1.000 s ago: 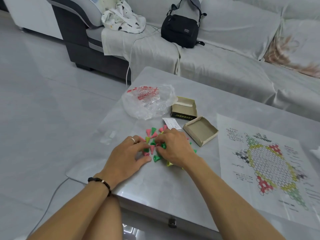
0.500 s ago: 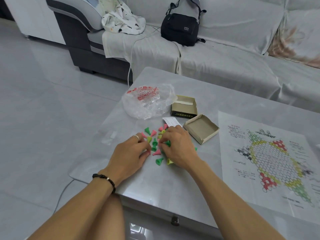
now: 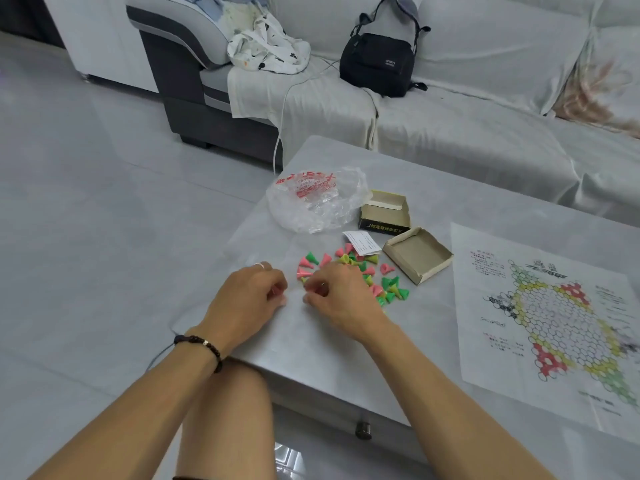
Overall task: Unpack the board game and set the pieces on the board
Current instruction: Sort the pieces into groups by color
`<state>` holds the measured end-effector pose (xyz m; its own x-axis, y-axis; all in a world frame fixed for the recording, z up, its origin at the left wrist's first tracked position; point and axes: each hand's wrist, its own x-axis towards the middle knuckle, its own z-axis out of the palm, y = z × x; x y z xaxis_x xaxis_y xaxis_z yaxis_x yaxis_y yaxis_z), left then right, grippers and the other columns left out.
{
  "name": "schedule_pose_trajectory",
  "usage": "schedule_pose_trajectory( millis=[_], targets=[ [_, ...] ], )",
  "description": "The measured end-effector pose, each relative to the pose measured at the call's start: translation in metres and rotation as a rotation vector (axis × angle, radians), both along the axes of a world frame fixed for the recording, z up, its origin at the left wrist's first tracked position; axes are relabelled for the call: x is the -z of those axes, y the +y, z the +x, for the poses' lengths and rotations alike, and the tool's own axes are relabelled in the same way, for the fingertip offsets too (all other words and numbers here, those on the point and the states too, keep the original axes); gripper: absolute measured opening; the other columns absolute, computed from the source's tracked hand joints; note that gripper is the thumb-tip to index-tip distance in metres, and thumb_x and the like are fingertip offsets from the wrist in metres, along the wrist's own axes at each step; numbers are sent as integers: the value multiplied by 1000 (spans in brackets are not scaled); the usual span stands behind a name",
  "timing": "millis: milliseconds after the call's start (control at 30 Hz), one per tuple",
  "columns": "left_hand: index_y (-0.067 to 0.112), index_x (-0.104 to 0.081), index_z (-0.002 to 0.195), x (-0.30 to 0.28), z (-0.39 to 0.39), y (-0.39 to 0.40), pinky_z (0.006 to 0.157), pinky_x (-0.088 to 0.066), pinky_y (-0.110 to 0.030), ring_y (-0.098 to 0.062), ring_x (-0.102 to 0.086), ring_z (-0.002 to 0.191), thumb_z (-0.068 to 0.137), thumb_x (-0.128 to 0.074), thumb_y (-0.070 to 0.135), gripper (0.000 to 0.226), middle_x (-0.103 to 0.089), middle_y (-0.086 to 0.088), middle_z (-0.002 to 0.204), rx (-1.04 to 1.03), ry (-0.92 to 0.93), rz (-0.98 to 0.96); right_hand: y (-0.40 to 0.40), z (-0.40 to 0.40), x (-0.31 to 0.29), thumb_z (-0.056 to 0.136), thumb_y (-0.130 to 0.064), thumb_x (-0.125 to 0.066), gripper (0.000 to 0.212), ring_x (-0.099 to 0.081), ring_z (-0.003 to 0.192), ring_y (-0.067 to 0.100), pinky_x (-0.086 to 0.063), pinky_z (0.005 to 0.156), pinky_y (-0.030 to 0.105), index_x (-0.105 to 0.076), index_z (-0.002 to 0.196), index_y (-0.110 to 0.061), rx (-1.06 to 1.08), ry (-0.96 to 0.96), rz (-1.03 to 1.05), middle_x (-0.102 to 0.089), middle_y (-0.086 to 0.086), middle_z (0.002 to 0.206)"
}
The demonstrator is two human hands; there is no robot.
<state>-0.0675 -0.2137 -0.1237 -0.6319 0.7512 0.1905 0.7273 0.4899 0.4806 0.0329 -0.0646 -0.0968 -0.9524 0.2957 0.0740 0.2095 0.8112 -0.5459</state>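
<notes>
A pale grey tabletop [image 3: 450,188] stands before a sofa [image 3: 485,133] draped in light cloth, on which a black shoulder bag [image 3: 377,65] and a white spotted fabric bag [image 3: 268,51] rest. Near the tabletop's left edge lies a scatter of small cone-shaped game pieces [image 3: 360,271] in pink, green and yellow. The right hand [image 3: 341,299] covers part of the scatter, so how many pieces lie under it cannot be told. The left hand [image 3: 247,299] sits just beside it, fingers curled inward, a ring on one finger and a dark bead bracelet [image 3: 201,344] at the wrist. Both hands have their fingertips drawn together close to each other; whether either pinches a piece is too blurred to make out. Behind the pieces, toward the tabletop's far edge, are a crumpled clear plastic bag [image 3: 317,202] with red print, two open halves of a small cardboard box [image 3: 417,252], and a white paper slip [image 3: 362,242]. The paper game board [image 3: 554,313], printed with a hexagon-celled star, lies toward the right edge, its near right portion blurred and cut off by the frame. No piece stands on it.
</notes>
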Motion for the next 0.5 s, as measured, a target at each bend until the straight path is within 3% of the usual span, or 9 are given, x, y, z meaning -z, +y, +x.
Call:
schedule_pose_trajectory(
  millis=[133, 267, 367, 500],
  targets=[
    [20, -73, 92, -4, -21, -9, 69, -35, -19, -11, -55, 75, 80, -75, 25, 13, -55, 9, 79, -34, -35, -100, -24, -28, 10, 81, -1, -60, 21, -63, 88, 27, -48, 80, 34, -76, 93, -7, -101, -42, 24, -70, 12, 92],
    [23, -73, 99, -10, -36, -18, 74, -47, -19, -5, -61, 79, 79, -74, 20, 21, -67, 9, 84, 4, -230, -103, -36, -48, 19, 80, -4, -60, 21, -64, 86, 26, -51, 78, 36, -70, 97, -8, -19, -28, 19, -71, 9, 89],
    [21, -71, 105, -5, -36, -20, 80, -48, -20, -4, -60, 82, 82, -72, 18, 23, -67, 9, 90, -9, -240, -47, -40, -50, 25, 80, -3, -59, 25, -64, 86, 21, -53, 80, 37, -59, 105, -9, 52, -1, -91, -69, 5, 88],
    [22, -67, 113, -6, -39, -16, 78, -49, -18, -3, -61, 83, 81, -71, 13, 34, -67, 10, 95, 7, -304, -16, -26, -39, 16, 82, -8, -60, 35, -62, 85, 15, -51, 80, 31, -58, 116, -13, 49, 35, -95, -67, 0, 98]
  ],
)
